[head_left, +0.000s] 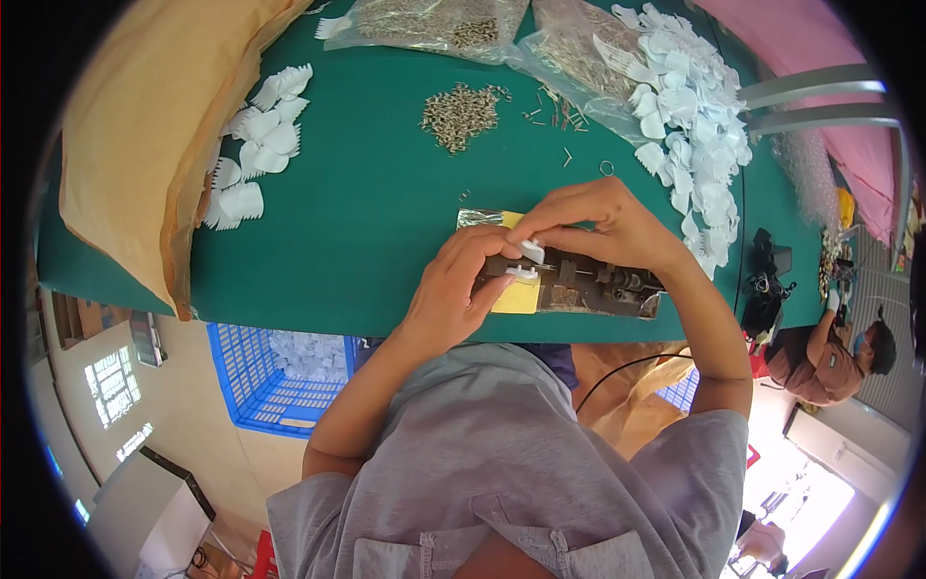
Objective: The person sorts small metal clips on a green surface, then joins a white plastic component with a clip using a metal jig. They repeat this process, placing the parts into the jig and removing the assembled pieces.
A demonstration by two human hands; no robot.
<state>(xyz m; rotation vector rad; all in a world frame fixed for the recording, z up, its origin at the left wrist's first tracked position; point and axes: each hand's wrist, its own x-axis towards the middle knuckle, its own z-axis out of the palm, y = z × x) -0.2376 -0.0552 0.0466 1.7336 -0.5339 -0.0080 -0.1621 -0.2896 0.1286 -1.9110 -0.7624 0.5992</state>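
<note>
Both my hands meet over a small metal jig [588, 288] near the front edge of the green table. With its fingertips my left hand [449, 280] grips a white plastic hair claw clip [523, 273] at the jig's left end. Fingers bent and pinched together, my right hand [608, 227] reaches over from the right to the upper part of the same clip. Whether the right fingertips also hold a small part is hidden. Under the clip lies a yellow pad [516, 297].
Beyond the hands sits a heap of small metal springs [461, 116], with loose pins [562, 111] beside it. White toothed clip halves [680, 116] pile up at right, more [265, 140] at left by a tan sack [164, 145]. A blue crate [289, 420] stands below the table. Another person [830, 362] works at far right.
</note>
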